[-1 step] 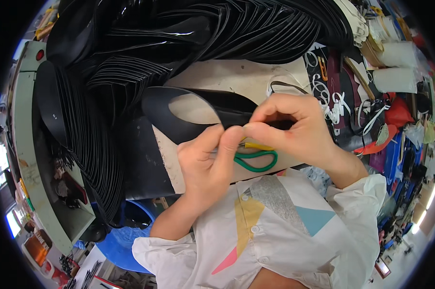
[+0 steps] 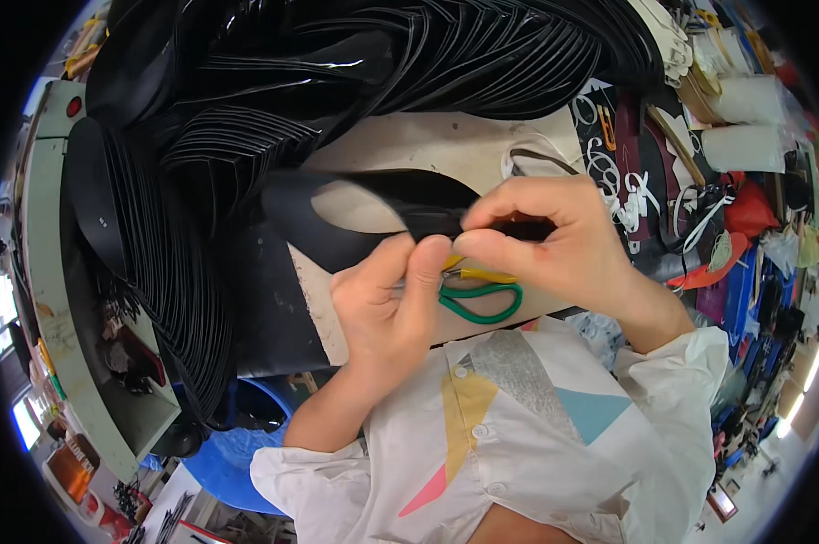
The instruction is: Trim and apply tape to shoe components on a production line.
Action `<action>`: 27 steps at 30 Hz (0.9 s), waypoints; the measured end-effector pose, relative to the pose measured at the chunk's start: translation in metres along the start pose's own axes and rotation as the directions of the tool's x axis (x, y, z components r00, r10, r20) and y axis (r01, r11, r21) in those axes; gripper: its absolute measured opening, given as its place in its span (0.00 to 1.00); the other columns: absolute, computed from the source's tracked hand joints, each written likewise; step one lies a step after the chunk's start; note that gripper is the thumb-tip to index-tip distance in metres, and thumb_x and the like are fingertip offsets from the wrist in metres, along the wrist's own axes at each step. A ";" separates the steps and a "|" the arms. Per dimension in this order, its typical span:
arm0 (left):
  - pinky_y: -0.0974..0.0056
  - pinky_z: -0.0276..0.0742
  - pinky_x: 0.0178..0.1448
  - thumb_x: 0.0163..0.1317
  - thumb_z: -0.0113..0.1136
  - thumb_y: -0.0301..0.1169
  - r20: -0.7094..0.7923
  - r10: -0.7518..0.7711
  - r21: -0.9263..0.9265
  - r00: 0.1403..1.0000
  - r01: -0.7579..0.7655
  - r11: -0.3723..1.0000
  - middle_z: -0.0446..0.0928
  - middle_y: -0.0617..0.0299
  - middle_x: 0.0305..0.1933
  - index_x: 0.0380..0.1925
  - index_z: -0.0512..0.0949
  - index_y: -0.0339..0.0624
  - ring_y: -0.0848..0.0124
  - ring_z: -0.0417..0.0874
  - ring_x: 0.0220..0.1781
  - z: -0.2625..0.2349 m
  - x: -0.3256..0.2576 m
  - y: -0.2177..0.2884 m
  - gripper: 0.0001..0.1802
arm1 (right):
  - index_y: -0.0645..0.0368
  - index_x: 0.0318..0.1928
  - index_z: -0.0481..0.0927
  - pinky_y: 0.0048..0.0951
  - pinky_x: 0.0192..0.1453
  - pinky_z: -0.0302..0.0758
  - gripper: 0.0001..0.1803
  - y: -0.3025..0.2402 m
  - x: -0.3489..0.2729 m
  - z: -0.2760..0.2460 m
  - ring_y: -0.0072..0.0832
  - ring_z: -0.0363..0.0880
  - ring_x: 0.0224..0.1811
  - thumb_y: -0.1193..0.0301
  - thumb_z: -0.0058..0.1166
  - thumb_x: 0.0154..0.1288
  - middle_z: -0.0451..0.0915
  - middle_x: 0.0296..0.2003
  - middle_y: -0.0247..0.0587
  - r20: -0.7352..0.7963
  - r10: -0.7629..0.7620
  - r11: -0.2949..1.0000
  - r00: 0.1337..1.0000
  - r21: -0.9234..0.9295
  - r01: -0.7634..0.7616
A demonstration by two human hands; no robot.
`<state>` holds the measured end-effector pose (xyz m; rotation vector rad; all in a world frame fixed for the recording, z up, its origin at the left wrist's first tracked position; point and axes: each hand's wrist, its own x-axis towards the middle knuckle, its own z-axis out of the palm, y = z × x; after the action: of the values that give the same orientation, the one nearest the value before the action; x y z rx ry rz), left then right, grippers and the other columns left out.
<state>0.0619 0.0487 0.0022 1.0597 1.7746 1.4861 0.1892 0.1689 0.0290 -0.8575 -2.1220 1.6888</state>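
Observation:
A black leather-like shoe upper [image 2: 291, 218], curved around a rounded opening, is held above the pale work board [image 2: 400, 136]. My left hand [image 2: 387, 295] pinches its near edge between thumb and bent fingers. Close beside it, my right hand [image 2: 554, 240] pinches the same upper, thumb and forefinger at the edge. The two thumbs sit a small gap apart. What lies between the fingertips is mostly hidden. Under my hands, partly covered, are scissors [image 2: 486, 320] with a green handle loop and a yellow part.
Thick stacks of black shoe pieces [image 2: 509, 54] fill the back of the table, with another stack [image 2: 146, 236] at left. A grey-green machine housing [image 2: 51, 236] stands further left, near a blue tub [image 2: 223, 462]. White cord scraps [image 2: 640, 204] and a red bag [image 2: 749, 208] lie at right.
The shoe upper has shifted slightly left and blurs at its left end. My hands move only a little, and the thumb tips have drawn slightly apart.

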 end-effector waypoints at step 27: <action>0.63 0.68 0.57 0.67 0.50 0.34 0.053 -0.109 -0.704 0.993 0.115 0.701 0.77 0.58 0.41 0.31 0.73 0.36 0.71 0.76 0.46 -0.043 -0.026 -0.037 0.12 | 0.58 0.38 0.69 0.31 0.56 0.65 0.21 0.021 0.030 0.012 0.27 0.76 0.47 0.67 0.67 0.48 0.81 0.35 0.35 0.097 -0.274 0.962 0.957 0.018 0.274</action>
<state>0.0319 0.0019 -0.0270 0.5328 1.0457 1.8466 0.1645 0.1803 0.0019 -0.4587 -2.1816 1.6188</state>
